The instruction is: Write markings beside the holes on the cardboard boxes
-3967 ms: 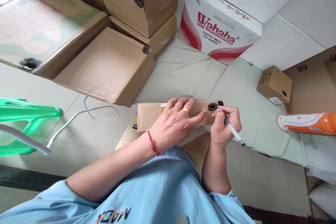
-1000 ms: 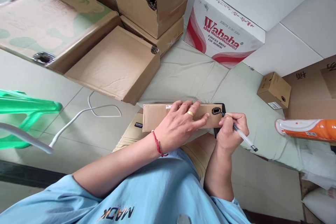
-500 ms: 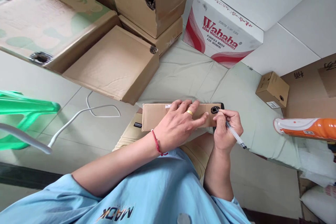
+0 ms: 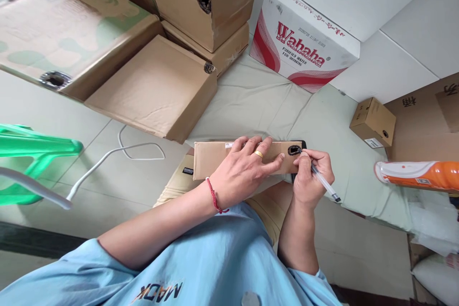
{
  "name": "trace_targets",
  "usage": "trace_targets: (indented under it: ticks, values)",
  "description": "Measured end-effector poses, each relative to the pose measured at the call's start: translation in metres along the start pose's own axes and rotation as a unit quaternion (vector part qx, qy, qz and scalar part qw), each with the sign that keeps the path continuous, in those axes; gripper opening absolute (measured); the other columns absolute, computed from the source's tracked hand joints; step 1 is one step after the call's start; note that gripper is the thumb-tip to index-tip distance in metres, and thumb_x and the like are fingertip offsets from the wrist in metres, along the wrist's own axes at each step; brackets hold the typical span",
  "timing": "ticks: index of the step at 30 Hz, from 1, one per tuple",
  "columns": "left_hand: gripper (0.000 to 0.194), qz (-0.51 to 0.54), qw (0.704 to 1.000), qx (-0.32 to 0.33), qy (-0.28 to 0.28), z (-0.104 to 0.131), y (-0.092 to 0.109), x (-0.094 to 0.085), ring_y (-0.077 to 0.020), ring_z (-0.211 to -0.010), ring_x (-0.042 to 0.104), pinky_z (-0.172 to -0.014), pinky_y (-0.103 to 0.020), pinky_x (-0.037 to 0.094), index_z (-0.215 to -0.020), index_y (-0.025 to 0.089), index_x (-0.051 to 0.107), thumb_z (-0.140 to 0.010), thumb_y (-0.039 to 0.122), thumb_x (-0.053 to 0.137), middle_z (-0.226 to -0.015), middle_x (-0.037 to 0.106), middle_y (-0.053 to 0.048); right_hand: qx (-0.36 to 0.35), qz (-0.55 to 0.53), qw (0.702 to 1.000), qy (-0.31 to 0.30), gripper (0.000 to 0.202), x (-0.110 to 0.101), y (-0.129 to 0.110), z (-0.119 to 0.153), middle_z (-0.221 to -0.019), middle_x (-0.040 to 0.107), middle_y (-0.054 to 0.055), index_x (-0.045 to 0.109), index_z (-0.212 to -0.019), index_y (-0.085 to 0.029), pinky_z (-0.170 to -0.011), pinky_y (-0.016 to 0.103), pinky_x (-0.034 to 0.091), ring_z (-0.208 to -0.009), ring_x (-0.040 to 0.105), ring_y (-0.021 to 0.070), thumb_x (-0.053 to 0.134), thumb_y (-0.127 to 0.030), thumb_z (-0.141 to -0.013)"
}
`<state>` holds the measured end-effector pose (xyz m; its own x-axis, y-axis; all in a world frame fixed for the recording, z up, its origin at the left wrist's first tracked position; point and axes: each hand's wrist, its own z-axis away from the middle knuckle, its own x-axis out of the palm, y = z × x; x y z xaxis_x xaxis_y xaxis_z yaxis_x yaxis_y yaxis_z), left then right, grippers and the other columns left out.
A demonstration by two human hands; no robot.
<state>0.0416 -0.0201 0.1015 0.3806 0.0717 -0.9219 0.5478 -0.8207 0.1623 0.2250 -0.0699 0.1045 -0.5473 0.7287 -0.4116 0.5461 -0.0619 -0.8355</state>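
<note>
A long brown cardboard box (image 4: 210, 160) lies across my lap, with a dark-rimmed hole (image 4: 294, 149) near its right end. My left hand (image 4: 249, 160) rests flat on the middle of the box, fingers spread, a gold ring on one finger. In my right hand (image 4: 312, 174) a pen (image 4: 325, 182) with a clear barrel is pinched between thumb and fingers. The pen's tip meets the right edge of the dark rim. Something black shows behind the right end of the box; its kind is hidden.
Several larger cardboard boxes (image 4: 154, 88) are stacked at the upper left. A white and red Wahaha carton (image 4: 304, 40) stands at the back. On the right are a small brown box (image 4: 373, 122) and an orange bottle (image 4: 419, 175). A green plastic stool (image 4: 36, 153) is at the left.
My right hand has shifted slightly right with the pen, and the pen's tip has moved from inside the hole to its right rim. The left hand and the box stay nearly still.
</note>
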Motion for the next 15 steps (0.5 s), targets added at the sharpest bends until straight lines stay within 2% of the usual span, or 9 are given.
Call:
trace_targets:
  ticks: [15]
  values:
    - [0.052, 0.005, 1.0, 0.0, 0.011, 0.0018, 0.0004, 0.0017, -0.0359, -0.129, 0.062, -0.102, -0.051, 0.047, -0.149, 0.032, 0.061, -0.099, 0.019, 0.067, -0.154, 0.059, -0.021, 0.002, -0.017, 1.0, 0.023, 0.007, 0.0, 0.0002, 0.0012, -0.065, 0.065, -0.005, 0.066, -0.083, -0.022, -0.068, 0.028, 0.051, -0.061, 0.061, 0.0139, 0.063, -0.024, -0.089]
